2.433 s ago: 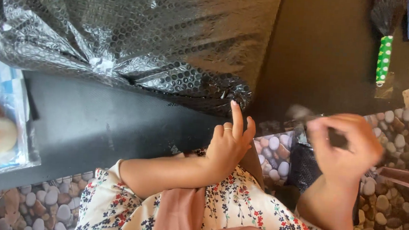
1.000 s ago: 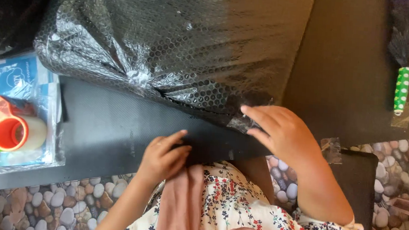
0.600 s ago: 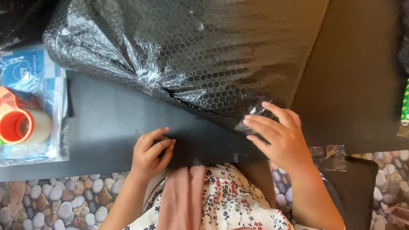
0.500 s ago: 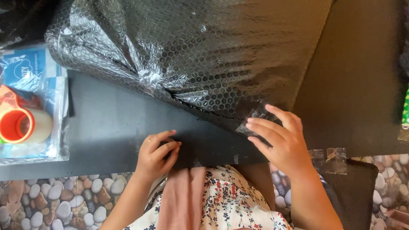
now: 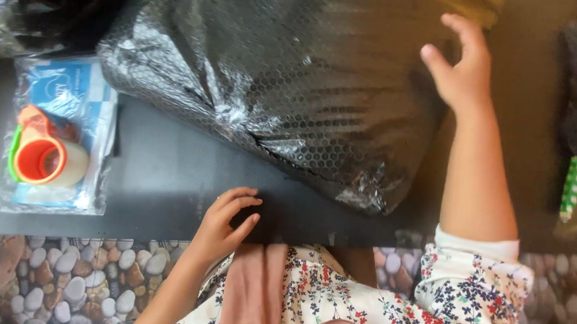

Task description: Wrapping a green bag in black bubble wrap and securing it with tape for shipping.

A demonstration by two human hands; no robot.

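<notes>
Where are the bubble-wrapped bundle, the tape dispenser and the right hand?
Black bubble-wrapped bundle (image 5: 274, 80): head view, middle of its wrap.
Orange tape dispenser (image 5: 39, 160): head view, its round core.
Right hand (image 5: 461, 66): head view, back of the hand.

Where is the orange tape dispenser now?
In the head view, the orange tape dispenser lies at the left, on a clear plastic packet, left of the black bubble-wrapped bundle.

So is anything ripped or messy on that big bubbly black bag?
Nothing looks torn or spilled. The black bubble-wrap bundle is crinkled, with a loose pinched corner at its lower right edge, and it lies slanted across the dark table. The right hand reaches over its far side; the left hand rests on the table edge.
</notes>
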